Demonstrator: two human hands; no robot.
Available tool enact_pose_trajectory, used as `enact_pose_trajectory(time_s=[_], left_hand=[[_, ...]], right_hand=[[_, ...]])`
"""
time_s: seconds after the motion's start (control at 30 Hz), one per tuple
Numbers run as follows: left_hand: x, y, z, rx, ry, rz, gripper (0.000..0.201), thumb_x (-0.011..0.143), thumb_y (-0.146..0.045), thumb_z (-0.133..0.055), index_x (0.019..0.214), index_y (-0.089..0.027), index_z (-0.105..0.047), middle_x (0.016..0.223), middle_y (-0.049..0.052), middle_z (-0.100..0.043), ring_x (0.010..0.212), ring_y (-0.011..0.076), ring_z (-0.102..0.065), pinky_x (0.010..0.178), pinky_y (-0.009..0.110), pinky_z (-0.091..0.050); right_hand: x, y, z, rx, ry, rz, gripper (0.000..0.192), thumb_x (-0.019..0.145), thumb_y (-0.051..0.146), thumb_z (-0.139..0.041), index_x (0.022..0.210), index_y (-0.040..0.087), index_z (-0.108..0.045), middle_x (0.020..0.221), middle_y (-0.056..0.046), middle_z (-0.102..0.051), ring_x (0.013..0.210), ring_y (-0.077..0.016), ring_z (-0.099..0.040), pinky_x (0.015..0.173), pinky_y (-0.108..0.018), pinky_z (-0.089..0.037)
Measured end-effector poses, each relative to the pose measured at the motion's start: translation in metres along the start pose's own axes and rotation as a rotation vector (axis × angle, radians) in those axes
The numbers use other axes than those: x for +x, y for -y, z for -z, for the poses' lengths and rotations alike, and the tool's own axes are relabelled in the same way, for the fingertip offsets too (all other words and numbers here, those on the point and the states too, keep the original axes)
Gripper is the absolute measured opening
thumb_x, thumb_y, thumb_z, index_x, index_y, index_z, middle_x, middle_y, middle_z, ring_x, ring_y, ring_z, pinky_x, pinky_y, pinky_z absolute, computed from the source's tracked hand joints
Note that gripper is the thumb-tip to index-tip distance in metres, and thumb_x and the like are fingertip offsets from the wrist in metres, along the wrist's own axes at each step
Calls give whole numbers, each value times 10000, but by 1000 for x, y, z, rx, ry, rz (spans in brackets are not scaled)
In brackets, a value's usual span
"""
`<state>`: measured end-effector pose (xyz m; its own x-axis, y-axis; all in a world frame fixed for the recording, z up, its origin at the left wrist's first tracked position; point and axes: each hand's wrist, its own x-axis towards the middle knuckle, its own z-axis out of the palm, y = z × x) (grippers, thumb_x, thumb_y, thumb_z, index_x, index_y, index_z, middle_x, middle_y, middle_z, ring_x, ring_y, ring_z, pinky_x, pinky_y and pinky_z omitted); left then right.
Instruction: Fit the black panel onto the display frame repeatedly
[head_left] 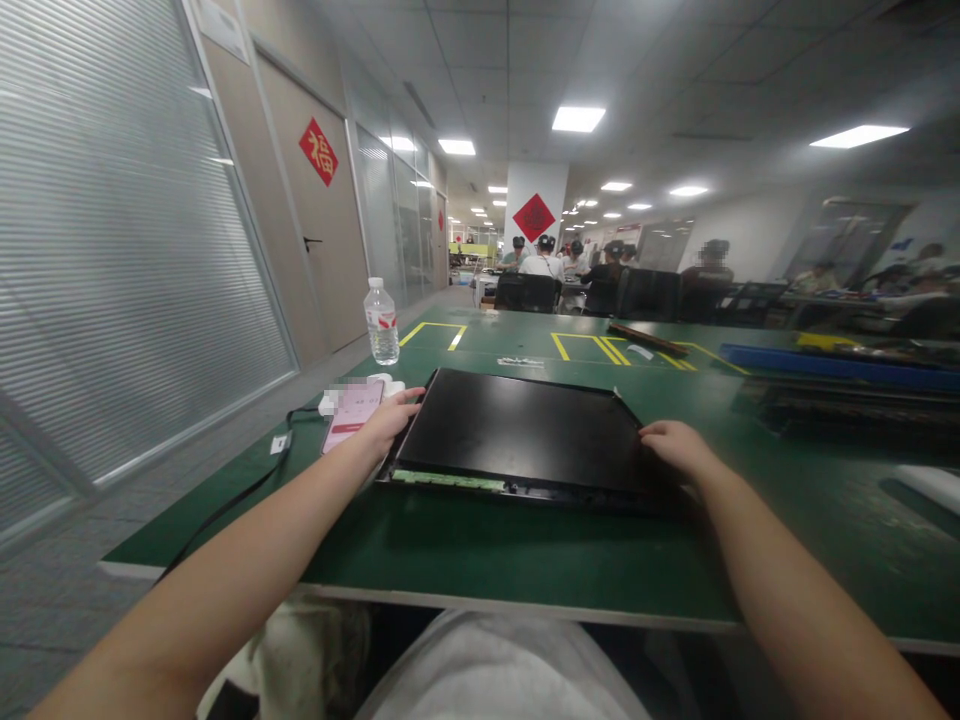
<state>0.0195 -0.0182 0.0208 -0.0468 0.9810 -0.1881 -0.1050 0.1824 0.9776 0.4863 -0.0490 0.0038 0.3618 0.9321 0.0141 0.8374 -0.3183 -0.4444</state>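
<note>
The person holds a flat black panel (pixel 525 435) by its two short sides: the left hand (pixel 386 420) is closed on the left edge and the right hand (pixel 675 447) is closed on the right edge. The panel lies flat on the green table (pixel 525 550), close to the near edge and a little left of the middle, with a green strip along its near side. It seems that the panel is only taken in the hands and any work on it is not yet begun. A phone (pixel 352 412) lies just beside the left hand, and a water bottle (pixel 382 322) stands near the far left corner. Behind the table is a large office where other people sit at desks.
</note>
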Motion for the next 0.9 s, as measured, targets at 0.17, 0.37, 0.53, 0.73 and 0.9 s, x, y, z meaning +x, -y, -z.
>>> enact_pose_trajectory(time_s=[0.17, 0.37, 0.53, 0.73, 0.9], left_hand=[[-4, 0, -1, -114, -1, -3, 751, 726, -151, -839, 1383, -216, -483, 761, 21, -752, 494, 183, -686, 469, 289, -574], [-2, 0, -3, -206, 40, -21, 650, 699, -200, -884, 1273, -162, -581, 728, 29, -749, 501, 174, -683, 472, 266, -561], [-2, 2, -2, -185, 109, -28, 507, 702, -234, -885, 1151, -120, -678, 747, 70, -767, 570, 199, -717, 515, 272, -572], [-4, 1, -4, -121, 79, -20, 460, 710, -145, -841, 1147, -142, -695, 741, 57, -772, 546, 191, -707, 517, 277, -570], [-2, -1, -4, -127, 97, -45, 408, 757, -230, -799, 1146, -158, -701, 764, 54, -773, 600, 201, -723, 521, 261, -557]], right_hand=[[3, -3, -2, -13, -4, 35, 291, 813, 196, -591, 1017, 170, -796, 1087, -88, -756, 1003, -253, -691, 841, -295, -506], [4, -4, -2, -12, -12, 32, 280, 797, 204, -602, 994, 174, -799, 1061, -93, -760, 1004, -264, -693, 864, -314, -508], [5, -6, -4, 13, -22, 27, 263, 789, 205, -609, 968, 183, -800, 1046, -89, -762, 989, -257, -697, 875, -315, -507], [5, -6, -4, 20, -46, 40, 239, 764, 198, -618, 910, 191, -807, 1028, -90, -765, 974, -259, -698, 875, -326, -512], [3, -3, -3, 12, -22, 12, 260, 789, 205, -615, 969, 192, -803, 1048, -90, -762, 967, -256, -701, 840, -312, -514]])
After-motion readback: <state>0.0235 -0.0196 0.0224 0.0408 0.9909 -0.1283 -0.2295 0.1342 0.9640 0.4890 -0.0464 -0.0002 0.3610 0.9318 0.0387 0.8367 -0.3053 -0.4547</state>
